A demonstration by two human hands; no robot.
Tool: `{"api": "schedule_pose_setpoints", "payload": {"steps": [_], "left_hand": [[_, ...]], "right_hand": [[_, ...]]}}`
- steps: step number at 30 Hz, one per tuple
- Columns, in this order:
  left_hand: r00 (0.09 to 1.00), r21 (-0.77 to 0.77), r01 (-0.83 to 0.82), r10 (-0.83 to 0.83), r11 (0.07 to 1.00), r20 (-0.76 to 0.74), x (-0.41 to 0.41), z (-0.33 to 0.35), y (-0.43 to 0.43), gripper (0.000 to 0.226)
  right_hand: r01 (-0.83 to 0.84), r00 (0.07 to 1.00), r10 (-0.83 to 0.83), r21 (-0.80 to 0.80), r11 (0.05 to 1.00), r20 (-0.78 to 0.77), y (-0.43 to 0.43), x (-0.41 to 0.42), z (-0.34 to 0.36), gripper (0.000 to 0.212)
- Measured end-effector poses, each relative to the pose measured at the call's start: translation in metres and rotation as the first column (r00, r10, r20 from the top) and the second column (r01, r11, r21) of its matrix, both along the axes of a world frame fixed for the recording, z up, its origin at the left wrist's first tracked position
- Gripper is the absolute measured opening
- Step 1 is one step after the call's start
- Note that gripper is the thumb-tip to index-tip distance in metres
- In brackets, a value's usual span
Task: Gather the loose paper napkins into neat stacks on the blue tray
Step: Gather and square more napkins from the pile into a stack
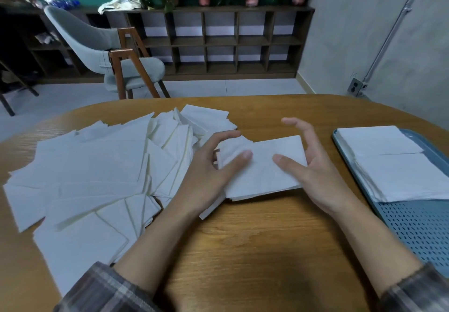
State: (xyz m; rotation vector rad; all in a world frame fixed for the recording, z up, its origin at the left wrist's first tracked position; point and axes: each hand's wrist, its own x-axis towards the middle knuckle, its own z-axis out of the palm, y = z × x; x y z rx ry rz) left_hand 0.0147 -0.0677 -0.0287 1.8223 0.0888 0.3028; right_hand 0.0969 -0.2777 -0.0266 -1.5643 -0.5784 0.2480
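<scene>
A small stack of white napkins [263, 174] lies on the wooden table between my hands. My left hand [209, 175] rests against its left edge, thumb on top and fingers curled over the far corner. My right hand [313, 168] cups its right edge, thumb lying on the top sheet, fingers spread and raised. A wide heap of loose white napkins [92, 173] covers the table's left half. On the right, the blue perforated tray [418, 229] carries two neat napkin stacks side by side [393, 163].
The round wooden table [255, 251] has bare wood in front of me. Beyond its far edge stand a grey chair with wooden legs [107, 51], a low cubby shelf with potted plants [218, 42], and a grey wall on the right.
</scene>
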Motion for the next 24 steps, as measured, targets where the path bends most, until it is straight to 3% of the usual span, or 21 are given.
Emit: {"api": "schedule_pose_setpoints", "payload": {"steps": [2, 5, 8, 12, 17, 24], "left_hand": [[0.995, 0.161, -0.092, 0.085, 0.983, 0.054, 0.001, -0.005, 0.003, 0.033], [0.989, 0.187, -0.13, 0.114, 0.974, 0.095, 0.001, -0.009, 0.002, 0.034], [0.986, 0.372, -0.144, 0.102, 0.917, 0.131, 0.0, -0.012, 0.001, 0.043], [0.979, 0.674, -0.204, 0.167, 0.71, 0.12, 0.004, -0.025, 0.012, 0.047], [0.971, 0.706, -0.238, 0.187, 0.667, 0.151, 0.01, -0.033, 0.019, 0.014], [0.968, 0.676, -0.248, 0.158, 0.694, 0.193, 0.006, -0.029, 0.015, 0.01]], "right_hand": [[-0.08, 0.994, 0.08, 0.009, 0.997, -0.07, -0.003, 0.0, 0.003, 0.054], [-0.12, 0.992, 0.125, -0.14, 0.983, 0.022, -0.005, -0.001, 0.004, 0.027], [0.044, 0.993, -0.016, -0.239, 0.97, 0.117, -0.005, 0.003, 0.0, 0.027], [0.269, 0.952, -0.222, -0.228, 0.936, 0.211, -0.01, 0.014, -0.007, 0.034], [0.401, 0.906, -0.354, -0.205, 0.893, 0.232, -0.011, 0.019, -0.013, 0.035], [0.543, 0.828, -0.505, -0.121, 0.831, 0.245, -0.016, 0.022, -0.008, 0.034]]}}
